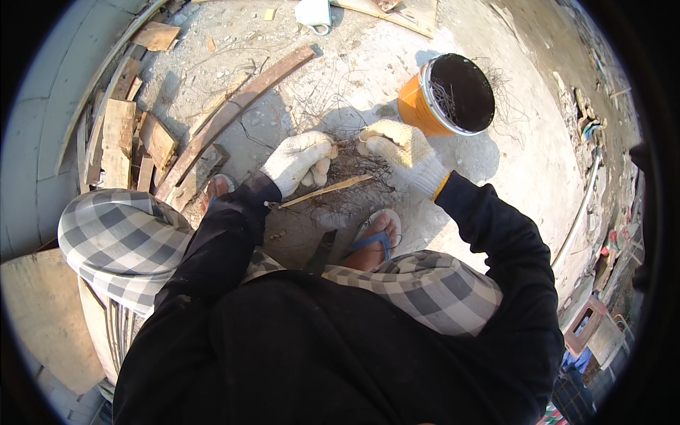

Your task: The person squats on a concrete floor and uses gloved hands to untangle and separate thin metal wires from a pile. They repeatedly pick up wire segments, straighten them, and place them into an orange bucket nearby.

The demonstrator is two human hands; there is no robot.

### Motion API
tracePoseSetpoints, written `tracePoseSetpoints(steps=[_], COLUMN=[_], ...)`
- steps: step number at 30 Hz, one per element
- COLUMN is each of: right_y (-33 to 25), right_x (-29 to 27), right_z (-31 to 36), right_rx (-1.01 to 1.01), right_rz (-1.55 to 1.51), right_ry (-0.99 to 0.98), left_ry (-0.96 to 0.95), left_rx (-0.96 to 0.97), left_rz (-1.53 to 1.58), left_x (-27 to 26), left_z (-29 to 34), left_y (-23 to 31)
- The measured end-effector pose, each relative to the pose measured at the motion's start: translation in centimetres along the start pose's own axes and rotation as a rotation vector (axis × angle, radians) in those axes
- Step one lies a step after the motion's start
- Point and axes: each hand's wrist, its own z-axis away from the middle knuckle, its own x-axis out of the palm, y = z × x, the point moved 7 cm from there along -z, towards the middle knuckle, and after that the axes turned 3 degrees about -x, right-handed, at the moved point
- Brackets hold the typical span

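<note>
Both my hands wear off-white knitted work gloves and are held close together over a tangled heap of thin dark wire point(350, 166) on the ground. My left hand point(304, 157) is curled closed, its fingertips at the heap's left side. Opposite it, my right hand point(402, 147) pinches at the upper right of the heap. Both appear to grip thin wire, though the strands at the fingertips are too fine to follow. A narrow strip of wood point(327, 190) slants across the heap's near side. Beyond my right hand stands an orange bucket point(418, 106) with more wire inside.
A long reddish-brown wooden strip point(244, 103) lies to the left of the heap. Wood offcuts point(119, 134) are piled along the wall at far left. My sandalled foot point(379, 237) is just below the heap. Far off lies a pale blue face mask point(313, 14).
</note>
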Motion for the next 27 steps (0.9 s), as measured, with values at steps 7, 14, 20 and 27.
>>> tracePoseSetpoints(steps=[7,14,20,27], right_y=[-0.8,-2.5,-3.2,-4.4], right_x=[0.1,1.0,1.0,1.8], right_z=[0.4,0.3,-0.5,0.8], right_rx=[0.041,-0.18,-0.347,-0.498], right_rz=[0.13,0.316,0.253,0.368], right_ry=[0.035,0.124,0.015,-0.213], left_ry=[0.053,-0.014,-0.135,-0.283], left_rx=[0.07,0.084,0.041,0.419], left_rz=[0.001,0.144,0.086,-0.976], left_x=[-1.0,-0.4,-0.5,1.0], left_z=[-0.2,-0.2,-0.2,0.2], left_y=[0.2,0.0,1.0,7.7])
